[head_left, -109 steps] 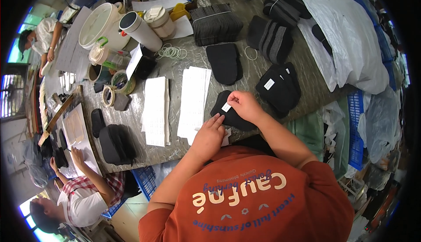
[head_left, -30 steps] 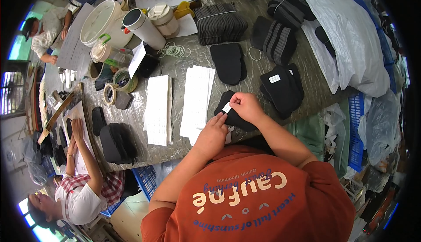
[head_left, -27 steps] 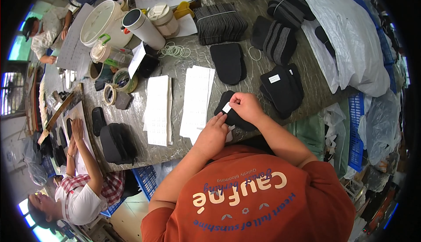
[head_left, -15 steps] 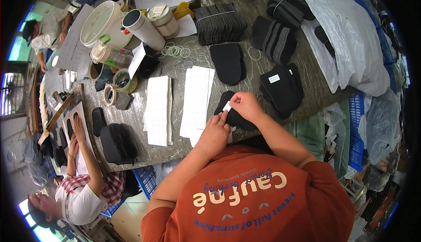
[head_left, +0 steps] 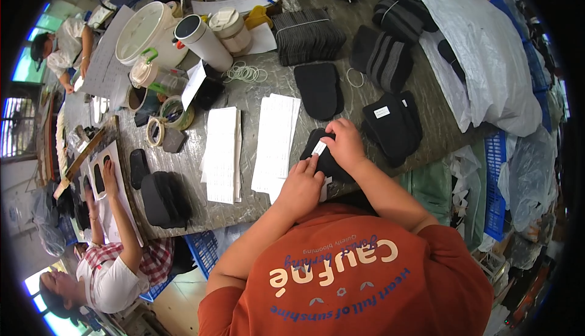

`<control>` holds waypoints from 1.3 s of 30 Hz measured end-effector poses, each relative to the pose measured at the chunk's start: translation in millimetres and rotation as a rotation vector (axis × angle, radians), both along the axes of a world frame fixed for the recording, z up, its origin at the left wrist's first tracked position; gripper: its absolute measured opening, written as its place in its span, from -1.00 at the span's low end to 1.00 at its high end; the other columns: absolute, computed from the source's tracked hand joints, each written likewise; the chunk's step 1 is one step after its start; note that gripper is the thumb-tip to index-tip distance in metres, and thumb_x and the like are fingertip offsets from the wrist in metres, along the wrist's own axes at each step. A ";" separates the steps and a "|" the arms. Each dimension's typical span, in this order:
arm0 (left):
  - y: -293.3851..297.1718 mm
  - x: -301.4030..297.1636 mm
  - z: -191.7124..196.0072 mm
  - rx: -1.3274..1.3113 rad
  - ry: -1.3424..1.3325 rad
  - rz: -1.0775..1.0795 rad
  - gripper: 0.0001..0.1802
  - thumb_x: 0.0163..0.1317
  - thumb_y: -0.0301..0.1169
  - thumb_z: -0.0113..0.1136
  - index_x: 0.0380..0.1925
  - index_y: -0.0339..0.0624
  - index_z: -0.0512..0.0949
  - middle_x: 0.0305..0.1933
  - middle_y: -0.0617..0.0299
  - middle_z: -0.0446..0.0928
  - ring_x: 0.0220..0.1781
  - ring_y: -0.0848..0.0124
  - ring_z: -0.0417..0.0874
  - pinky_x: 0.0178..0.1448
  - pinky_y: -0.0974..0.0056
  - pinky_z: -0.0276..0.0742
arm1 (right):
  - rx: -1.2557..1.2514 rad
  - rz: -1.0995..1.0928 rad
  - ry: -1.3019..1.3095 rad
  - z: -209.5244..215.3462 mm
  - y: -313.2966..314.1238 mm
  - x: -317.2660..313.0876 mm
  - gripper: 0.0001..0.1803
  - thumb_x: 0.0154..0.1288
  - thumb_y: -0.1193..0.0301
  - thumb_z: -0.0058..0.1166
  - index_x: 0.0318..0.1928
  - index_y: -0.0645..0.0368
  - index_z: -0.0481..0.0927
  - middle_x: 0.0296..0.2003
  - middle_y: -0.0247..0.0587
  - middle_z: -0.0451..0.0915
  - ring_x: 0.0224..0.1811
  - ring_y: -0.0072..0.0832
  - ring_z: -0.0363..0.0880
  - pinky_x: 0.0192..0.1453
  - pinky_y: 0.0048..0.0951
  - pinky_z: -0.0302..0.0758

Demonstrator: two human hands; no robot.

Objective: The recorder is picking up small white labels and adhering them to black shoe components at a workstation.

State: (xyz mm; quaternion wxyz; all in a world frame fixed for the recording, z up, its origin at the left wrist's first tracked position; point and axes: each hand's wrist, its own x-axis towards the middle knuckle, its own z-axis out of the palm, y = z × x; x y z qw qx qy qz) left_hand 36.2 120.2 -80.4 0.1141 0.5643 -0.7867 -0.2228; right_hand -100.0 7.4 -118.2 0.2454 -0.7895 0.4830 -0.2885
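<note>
A small white label (head_left: 319,147) lies on a black insole-shaped pad (head_left: 331,166) at the table's front edge. My left hand (head_left: 301,185) rests over the pad's left side, its index finger stretched out to the label's lower end. On the other side my right hand (head_left: 346,145) has thumb and fingertips closed at the label's upper edge. Right of my hands sits a stack of black pads (head_left: 393,130) with a white label on top. Beyond my hands lies a plain black pad (head_left: 319,90).
Two stacks of printed paper strips (head_left: 220,153) lie to the left. Banded pads (head_left: 309,36), a white tumbler (head_left: 204,43), rubber bands (head_left: 247,73) and a white bucket (head_left: 145,33) stand farther back. A white sack (head_left: 481,49) is at right. A co-worker (head_left: 116,263) handles black pieces at left.
My right hand has shifted slightly up, showing more of the label, while my left index finger stays at its lower end. The co-worker's hands at left have moved apart.
</note>
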 end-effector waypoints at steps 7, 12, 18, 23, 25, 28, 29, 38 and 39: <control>14.0 13.1 -4.6 0.003 0.055 -0.042 -0.88 0.08 -0.48 0.09 -0.43 -0.33 0.51 0.29 -0.23 0.24 0.34 -0.05 0.24 0.34 0.04 0.21 | 0.398 0.082 -0.108 11.8 -11.0 -12.0 -0.81 0.07 0.54 0.17 -0.41 0.23 0.38 -0.59 -0.07 0.41 -0.56 -0.25 0.41 -0.42 -0.33 0.36; 10.1 18.2 -14.4 0.022 0.119 0.013 -0.89 0.13 -0.49 0.10 -0.43 -0.35 0.49 0.28 -0.19 0.27 0.35 -0.04 0.25 0.34 0.04 0.22 | 0.307 -0.126 -0.139 38.1 -42.5 -57.3 -0.84 0.12 0.56 0.12 -0.37 0.23 0.38 -0.54 0.00 0.47 -0.50 -0.14 0.46 -0.36 -0.30 0.42; -4.2 20.9 -1.5 0.063 0.508 0.326 -0.86 0.20 -0.45 0.14 -0.42 -0.34 0.52 -0.03 -0.07 0.54 0.01 0.07 0.53 0.08 0.14 0.44 | -0.225 -0.124 0.138 69.6 -49.2 -79.9 -0.76 0.08 0.53 0.13 -0.19 0.22 0.48 -0.32 -0.09 0.55 -0.22 -0.15 0.50 -0.12 -0.24 0.44; -10.8 19.0 5.1 -0.024 0.608 0.435 -0.76 0.21 -0.34 0.19 -0.47 -0.34 0.59 -0.42 0.02 0.59 -0.38 0.27 0.55 -0.24 0.24 0.48 | 1.041 0.143 -0.637 37.3 23.5 -15.4 -0.94 0.19 0.53 0.09 -0.31 0.22 0.52 -0.38 -0.27 0.51 -0.35 -0.59 0.47 -0.27 -0.54 0.43; -7.8 17.8 8.4 0.094 0.540 0.554 -0.69 0.23 -0.28 0.18 -0.52 -0.34 0.58 -0.53 0.01 0.55 -0.49 0.29 0.50 -0.33 0.23 0.46 | 1.060 0.139 -0.630 32.6 27.8 -9.1 -0.96 0.18 0.55 0.08 -0.35 0.23 0.50 -0.39 -0.27 0.49 -0.35 -0.59 0.46 -0.29 -0.55 0.42; -3.1 22.9 2.9 0.255 0.442 0.739 -0.55 0.23 -0.15 0.16 -0.60 -0.35 0.56 -0.66 -0.05 0.48 -0.64 0.20 0.44 -0.46 0.17 0.41 | 0.722 0.239 -0.569 45.6 31.2 -0.3 -0.94 0.18 0.58 0.07 -0.40 0.24 0.46 -0.42 -0.28 0.47 -0.37 -0.60 0.43 -0.31 -0.55 0.40; -2.3 24.2 0.2 0.296 0.417 0.798 -0.49 0.22 -0.08 0.15 -0.63 -0.36 0.56 -0.68 -0.11 0.45 -0.68 0.09 0.44 -0.49 0.12 0.39 | 0.358 0.326 -0.507 51.8 31.4 0.2 -0.92 0.18 0.58 0.06 -0.41 0.24 0.44 -0.43 -0.29 0.45 -0.38 -0.61 0.42 -0.32 -0.54 0.39; 14.1 16.5 2.9 -0.103 0.158 0.010 -0.79 0.04 -0.38 0.25 -0.56 -0.30 0.49 0.08 -0.02 0.48 0.22 0.06 0.40 0.26 0.18 0.37 | 0.689 0.144 -0.333 7.7 8.7 -9.0 -0.95 0.20 0.54 0.10 -0.36 0.27 0.54 -0.50 -0.39 0.55 -0.44 -0.74 0.47 -0.33 -0.64 0.43; 15.0 16.7 -2.0 -0.102 0.157 0.017 -0.79 0.04 -0.38 0.25 -0.56 -0.30 0.49 0.08 -0.02 0.48 0.22 0.06 0.40 0.26 0.18 0.37 | 0.691 0.128 -0.320 5.7 10.1 -7.3 -0.95 0.19 0.54 0.11 -0.37 0.27 0.55 -0.50 -0.38 0.56 -0.44 -0.74 0.48 -0.35 -0.63 0.43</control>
